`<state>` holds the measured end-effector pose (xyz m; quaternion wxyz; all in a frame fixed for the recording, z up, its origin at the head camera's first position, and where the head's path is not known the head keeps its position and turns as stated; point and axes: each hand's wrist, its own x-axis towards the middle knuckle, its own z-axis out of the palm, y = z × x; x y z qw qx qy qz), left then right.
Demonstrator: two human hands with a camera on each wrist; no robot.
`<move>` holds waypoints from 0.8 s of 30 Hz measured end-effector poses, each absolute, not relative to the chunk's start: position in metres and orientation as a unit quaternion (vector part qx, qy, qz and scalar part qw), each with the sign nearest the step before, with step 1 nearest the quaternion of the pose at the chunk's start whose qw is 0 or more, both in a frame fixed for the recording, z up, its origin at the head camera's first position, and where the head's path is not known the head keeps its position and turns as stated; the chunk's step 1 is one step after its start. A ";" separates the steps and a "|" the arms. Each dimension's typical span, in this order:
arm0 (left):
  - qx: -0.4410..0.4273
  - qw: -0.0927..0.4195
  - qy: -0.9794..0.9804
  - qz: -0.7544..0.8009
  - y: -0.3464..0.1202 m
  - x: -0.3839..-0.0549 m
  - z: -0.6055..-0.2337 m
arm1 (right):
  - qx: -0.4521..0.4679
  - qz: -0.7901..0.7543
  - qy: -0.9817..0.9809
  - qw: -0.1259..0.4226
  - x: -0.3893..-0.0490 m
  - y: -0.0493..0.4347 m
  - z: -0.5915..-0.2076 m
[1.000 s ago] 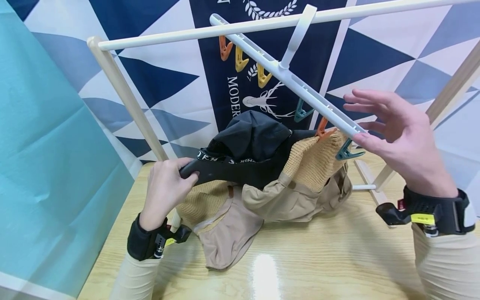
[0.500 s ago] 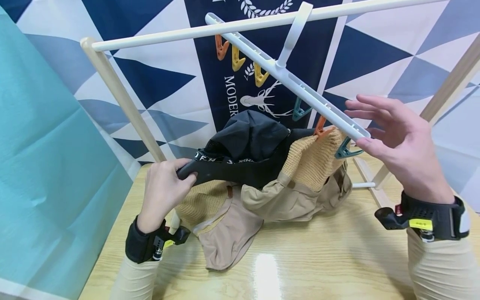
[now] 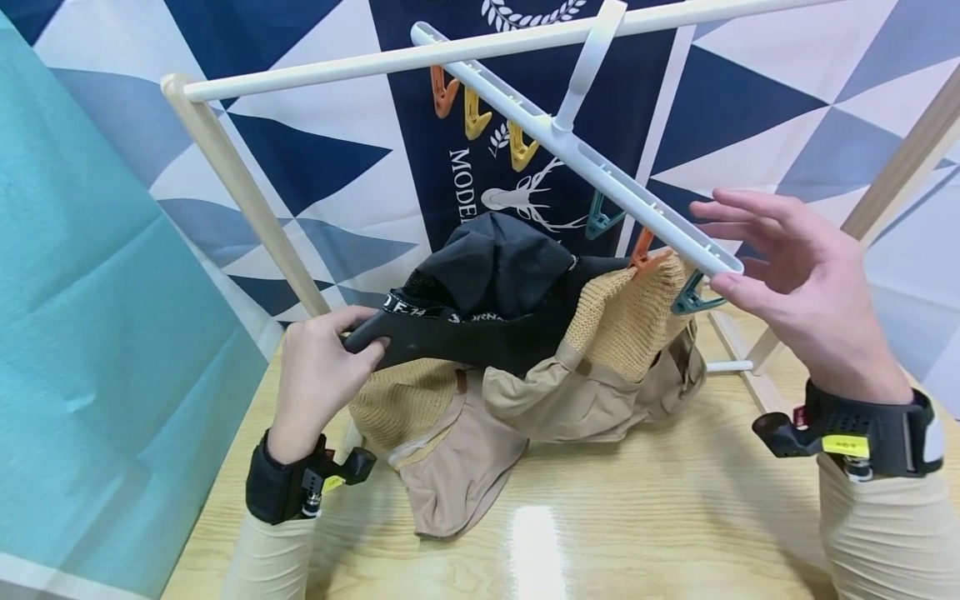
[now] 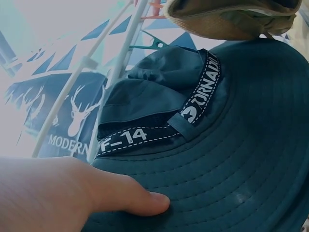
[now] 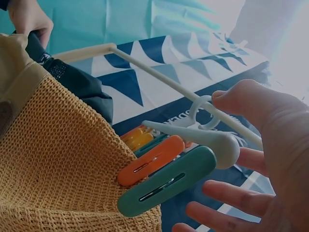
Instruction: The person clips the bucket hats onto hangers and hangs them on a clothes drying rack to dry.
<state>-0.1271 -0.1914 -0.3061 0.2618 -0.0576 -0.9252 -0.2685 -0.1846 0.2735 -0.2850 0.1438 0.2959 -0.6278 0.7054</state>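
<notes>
My left hand (image 3: 318, 367) pinches the brim of a dark bucket hat (image 3: 495, 267), thumb on one face of the brim. White lettering on the hat's band reads "F-14" in the left wrist view. My right hand (image 3: 813, 283) is at the near end of a pale clip hanger (image 3: 622, 183), fingers spread and loosely bent. Its thumb lies by the hanger's end; whether it touches is unclear. An orange clip (image 5: 152, 160) and a teal clip (image 5: 166, 181) sit at the edge of a tan hat with a knitted part (image 3: 633, 321), which hangs from that end.
A white rail (image 3: 390, 61) on wooden posts bears the hanger by its hook. Several yellow, orange and teal clips hang along the hanger. Another tan hat (image 3: 457, 483) lies on the wooden table (image 3: 622, 525). Patterned cloth stands behind, teal cloth (image 3: 105, 333) at left.
My left hand has shifted slightly left, drawing the dark hat's brim with it, and its crown sits a little higher. My right hand stays beside the hanger's end, its pose much the same.
</notes>
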 end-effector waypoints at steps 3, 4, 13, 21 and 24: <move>-0.055 0.276 -0.917 -0.283 -0.195 -0.124 -0.303 | 0.285 0.704 -0.635 0.141 -0.178 0.273 -0.279; -0.054 0.282 -0.914 -0.286 -0.196 -0.123 -0.302 | 0.279 0.704 -0.638 0.141 -0.176 0.272 -0.277; -0.048 0.327 -0.898 -0.292 -0.206 -0.116 -0.295 | 0.247 0.694 -0.664 0.132 -0.165 0.267 -0.267; -0.045 0.351 -0.890 -0.287 -0.202 -0.120 -0.299 | 0.292 0.712 -0.627 0.123 -0.169 0.269 -0.273; -0.051 0.353 -0.887 -0.293 -0.200 -0.123 -0.302 | 0.293 0.715 -0.623 0.122 -0.168 0.268 -0.275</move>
